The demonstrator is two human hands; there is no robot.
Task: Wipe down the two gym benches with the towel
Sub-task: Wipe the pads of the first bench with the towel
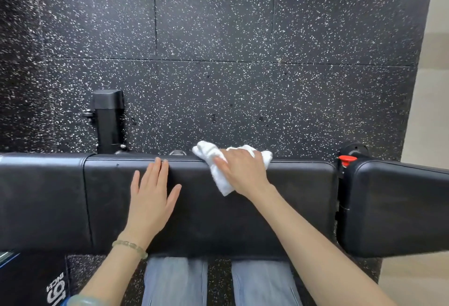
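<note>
One person is leaning over three black pads that are lying in a row. The middle pad (291,208) is sitting right in front of the person. The left pad (41,203) is touching it on one side. The right pad (401,208) is sitting just beside it on the other side, with a small gap between them. One red knob (347,159) is poking up at the far end of that gap.

Two hands are resting on the middle pad. The left hand (151,194) is lying flat on it, with its fingers straight and a bit spread. It is holding nothing. The right hand (243,172) is pressing down on one white towel (220,180), and its fingers are bending over the cloth to hold it. The towel is sitting bunched up at the far edge of the middle pad, and parts of it are sticking out on both sides of the hand.

The left arm is wearing two bracelets: one bead bracelet (130,247) at the wrist and one green bangle (85,302) farther up. Two legs in blue jeans (175,281) are showing under the pad. One black post (109,121) is standing on the speckled floor (218,38) behind the pads.
</note>
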